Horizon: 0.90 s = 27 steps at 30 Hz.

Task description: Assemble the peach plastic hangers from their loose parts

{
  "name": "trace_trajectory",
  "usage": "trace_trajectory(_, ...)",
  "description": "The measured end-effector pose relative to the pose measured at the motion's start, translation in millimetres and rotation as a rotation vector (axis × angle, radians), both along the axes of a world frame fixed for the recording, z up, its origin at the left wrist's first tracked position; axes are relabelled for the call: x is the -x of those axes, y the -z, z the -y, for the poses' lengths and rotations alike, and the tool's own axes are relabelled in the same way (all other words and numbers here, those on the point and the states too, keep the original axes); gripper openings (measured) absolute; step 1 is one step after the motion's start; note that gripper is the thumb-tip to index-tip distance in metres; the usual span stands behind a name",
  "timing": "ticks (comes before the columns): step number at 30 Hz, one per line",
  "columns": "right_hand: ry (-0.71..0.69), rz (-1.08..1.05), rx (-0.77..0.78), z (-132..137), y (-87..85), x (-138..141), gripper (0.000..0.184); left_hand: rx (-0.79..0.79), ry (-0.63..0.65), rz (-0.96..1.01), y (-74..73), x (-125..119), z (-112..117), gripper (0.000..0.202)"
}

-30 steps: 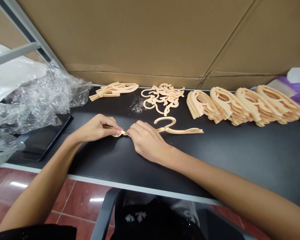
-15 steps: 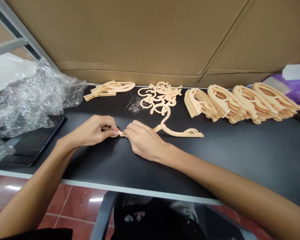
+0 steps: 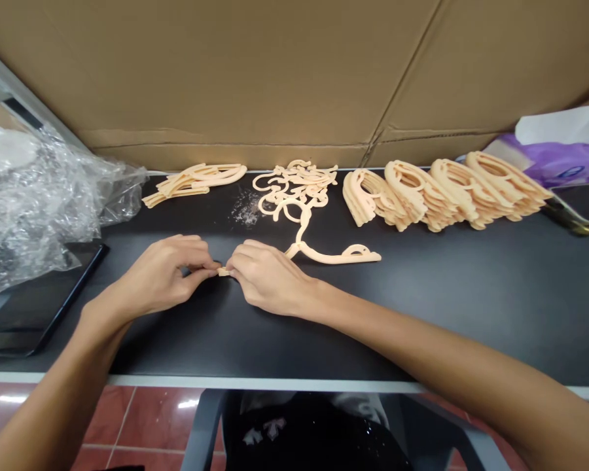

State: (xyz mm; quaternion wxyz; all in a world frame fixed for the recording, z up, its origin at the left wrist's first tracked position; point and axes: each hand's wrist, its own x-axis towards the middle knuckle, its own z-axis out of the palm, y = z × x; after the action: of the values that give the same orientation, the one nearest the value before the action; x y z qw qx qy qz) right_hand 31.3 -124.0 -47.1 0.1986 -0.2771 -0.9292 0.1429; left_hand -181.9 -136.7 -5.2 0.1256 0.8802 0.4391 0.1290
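A thin peach plastic hanger (image 3: 331,255) lies flat on the black table (image 3: 471,301), its hook toward the back. My left hand (image 3: 164,275) and my right hand (image 3: 265,278) meet at the hanger's left end (image 3: 222,271), each pinching it with closed fingers. Only a small piece of that end shows between the fingertips; the rest of the left arm of the hanger is hidden under my hands.
At the back lie a loose tangle of broken hanger hooks (image 3: 297,186), a small pile of curved pieces (image 3: 196,180) and long rows of stacked hangers (image 3: 442,193). Crumpled clear plastic wrap (image 3: 39,196) and a dark tablet (image 3: 39,294) sit left. Cardboard (image 3: 275,72) walls the back.
The view has shifted, so everything sits further left in the frame. The hanger's hook has swung from lying sideways to pointing toward the back. My fingers stay pinched on its left end.
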Motion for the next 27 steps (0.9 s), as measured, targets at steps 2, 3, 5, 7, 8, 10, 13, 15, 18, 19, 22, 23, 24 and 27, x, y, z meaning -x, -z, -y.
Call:
trace_trajectory(2, 0.014, -0.004, 0.0, 0.9, 0.0, 0.1, 0.022, 0.053, -0.025, 0.051, 0.0, 1.5, 0.8, 0.026)
trace_trajectory(3, 0.022, -0.004, 0.0, 1.5, -0.1, 0.2, 0.022, 0.082, -0.045, 0.071, -0.1, 2.4, 1.1, 0.026)
trace_trajectory(5, 0.034, -0.004, -0.006, 2.8, -0.6, 0.5, 0.023, 0.132, -0.094, 0.097, -0.2, 4.2, 1.6, 0.026)
trace_trajectory(7, 0.049, -0.004, -0.022, 3.9, -1.1, 1.0, 0.023, 0.164, -0.151, 0.123, 0.5, 5.8, 1.2, 0.026)
trace_trajectory(8, 0.06, -0.003, -0.032, 4.5, -1.3, 1.4, 0.023, 0.178, -0.179, 0.142, 1.2, 6.5, 0.7, 0.025)
trace_trajectory(10, 0.079, 0.003, -0.055, 5.4, -1.6, 2.1, 0.023, 0.211, -0.224, 0.191, 3.3, 7.4, -0.8, 0.025)
trace_trajectory(13, 0.096, 0.02, -0.09, 6.7, -1.8, 2.8, 0.025, 0.268, -0.271, 0.248, 7.2, 7.9, -3.0, 0.027)
trace_trajectory(15, 0.1, 0.028, -0.108, 7.5, -1.7, 3.1, 0.026, 0.28, -0.293, 0.261, 9.5, 7.8, -3.8, 0.029)
trace_trajectory(18, 0.1, 0.041, -0.132, 7.8, -1.4, 3.3, 0.029, 0.202, -0.275, 0.247, 11.6, 8.3, -4.8, 0.029)
trace_trajectory(19, 0.097, 0.046, -0.141, 7.7, -1.2, 3.4, 0.03, 0.136, -0.255, 0.227, 11.9, 8.9, -5.2, 0.029)
trace_trajectory(22, 0.091, 0.055, -0.163, 7.1, 0.0, 3.9, 0.03, -0.117, -0.235, 0.11, 12.2, 11.5, -7.2, 0.034)
trace_trajectory(23, 0.093, 0.054, -0.166, 6.9, 0.5, 4.0, 0.03, -0.184, -0.247, 0.061, 12.4, 12.4, -7.8, 0.036)
trace_trajectory(24, 0.096, 0.052, -0.167, 6.7, 1.1, 4.1, 0.03, -0.224, -0.26, 0.016, 12.8, 13.2, -8.4, 0.038)
trace_trajectory(27, 0.097, 0.033, -0.168, 6.4, 2.8, 4.2, 0.031, -0.175, -0.253, -0.059, 14.8, 13.9, -8.9, 0.037)
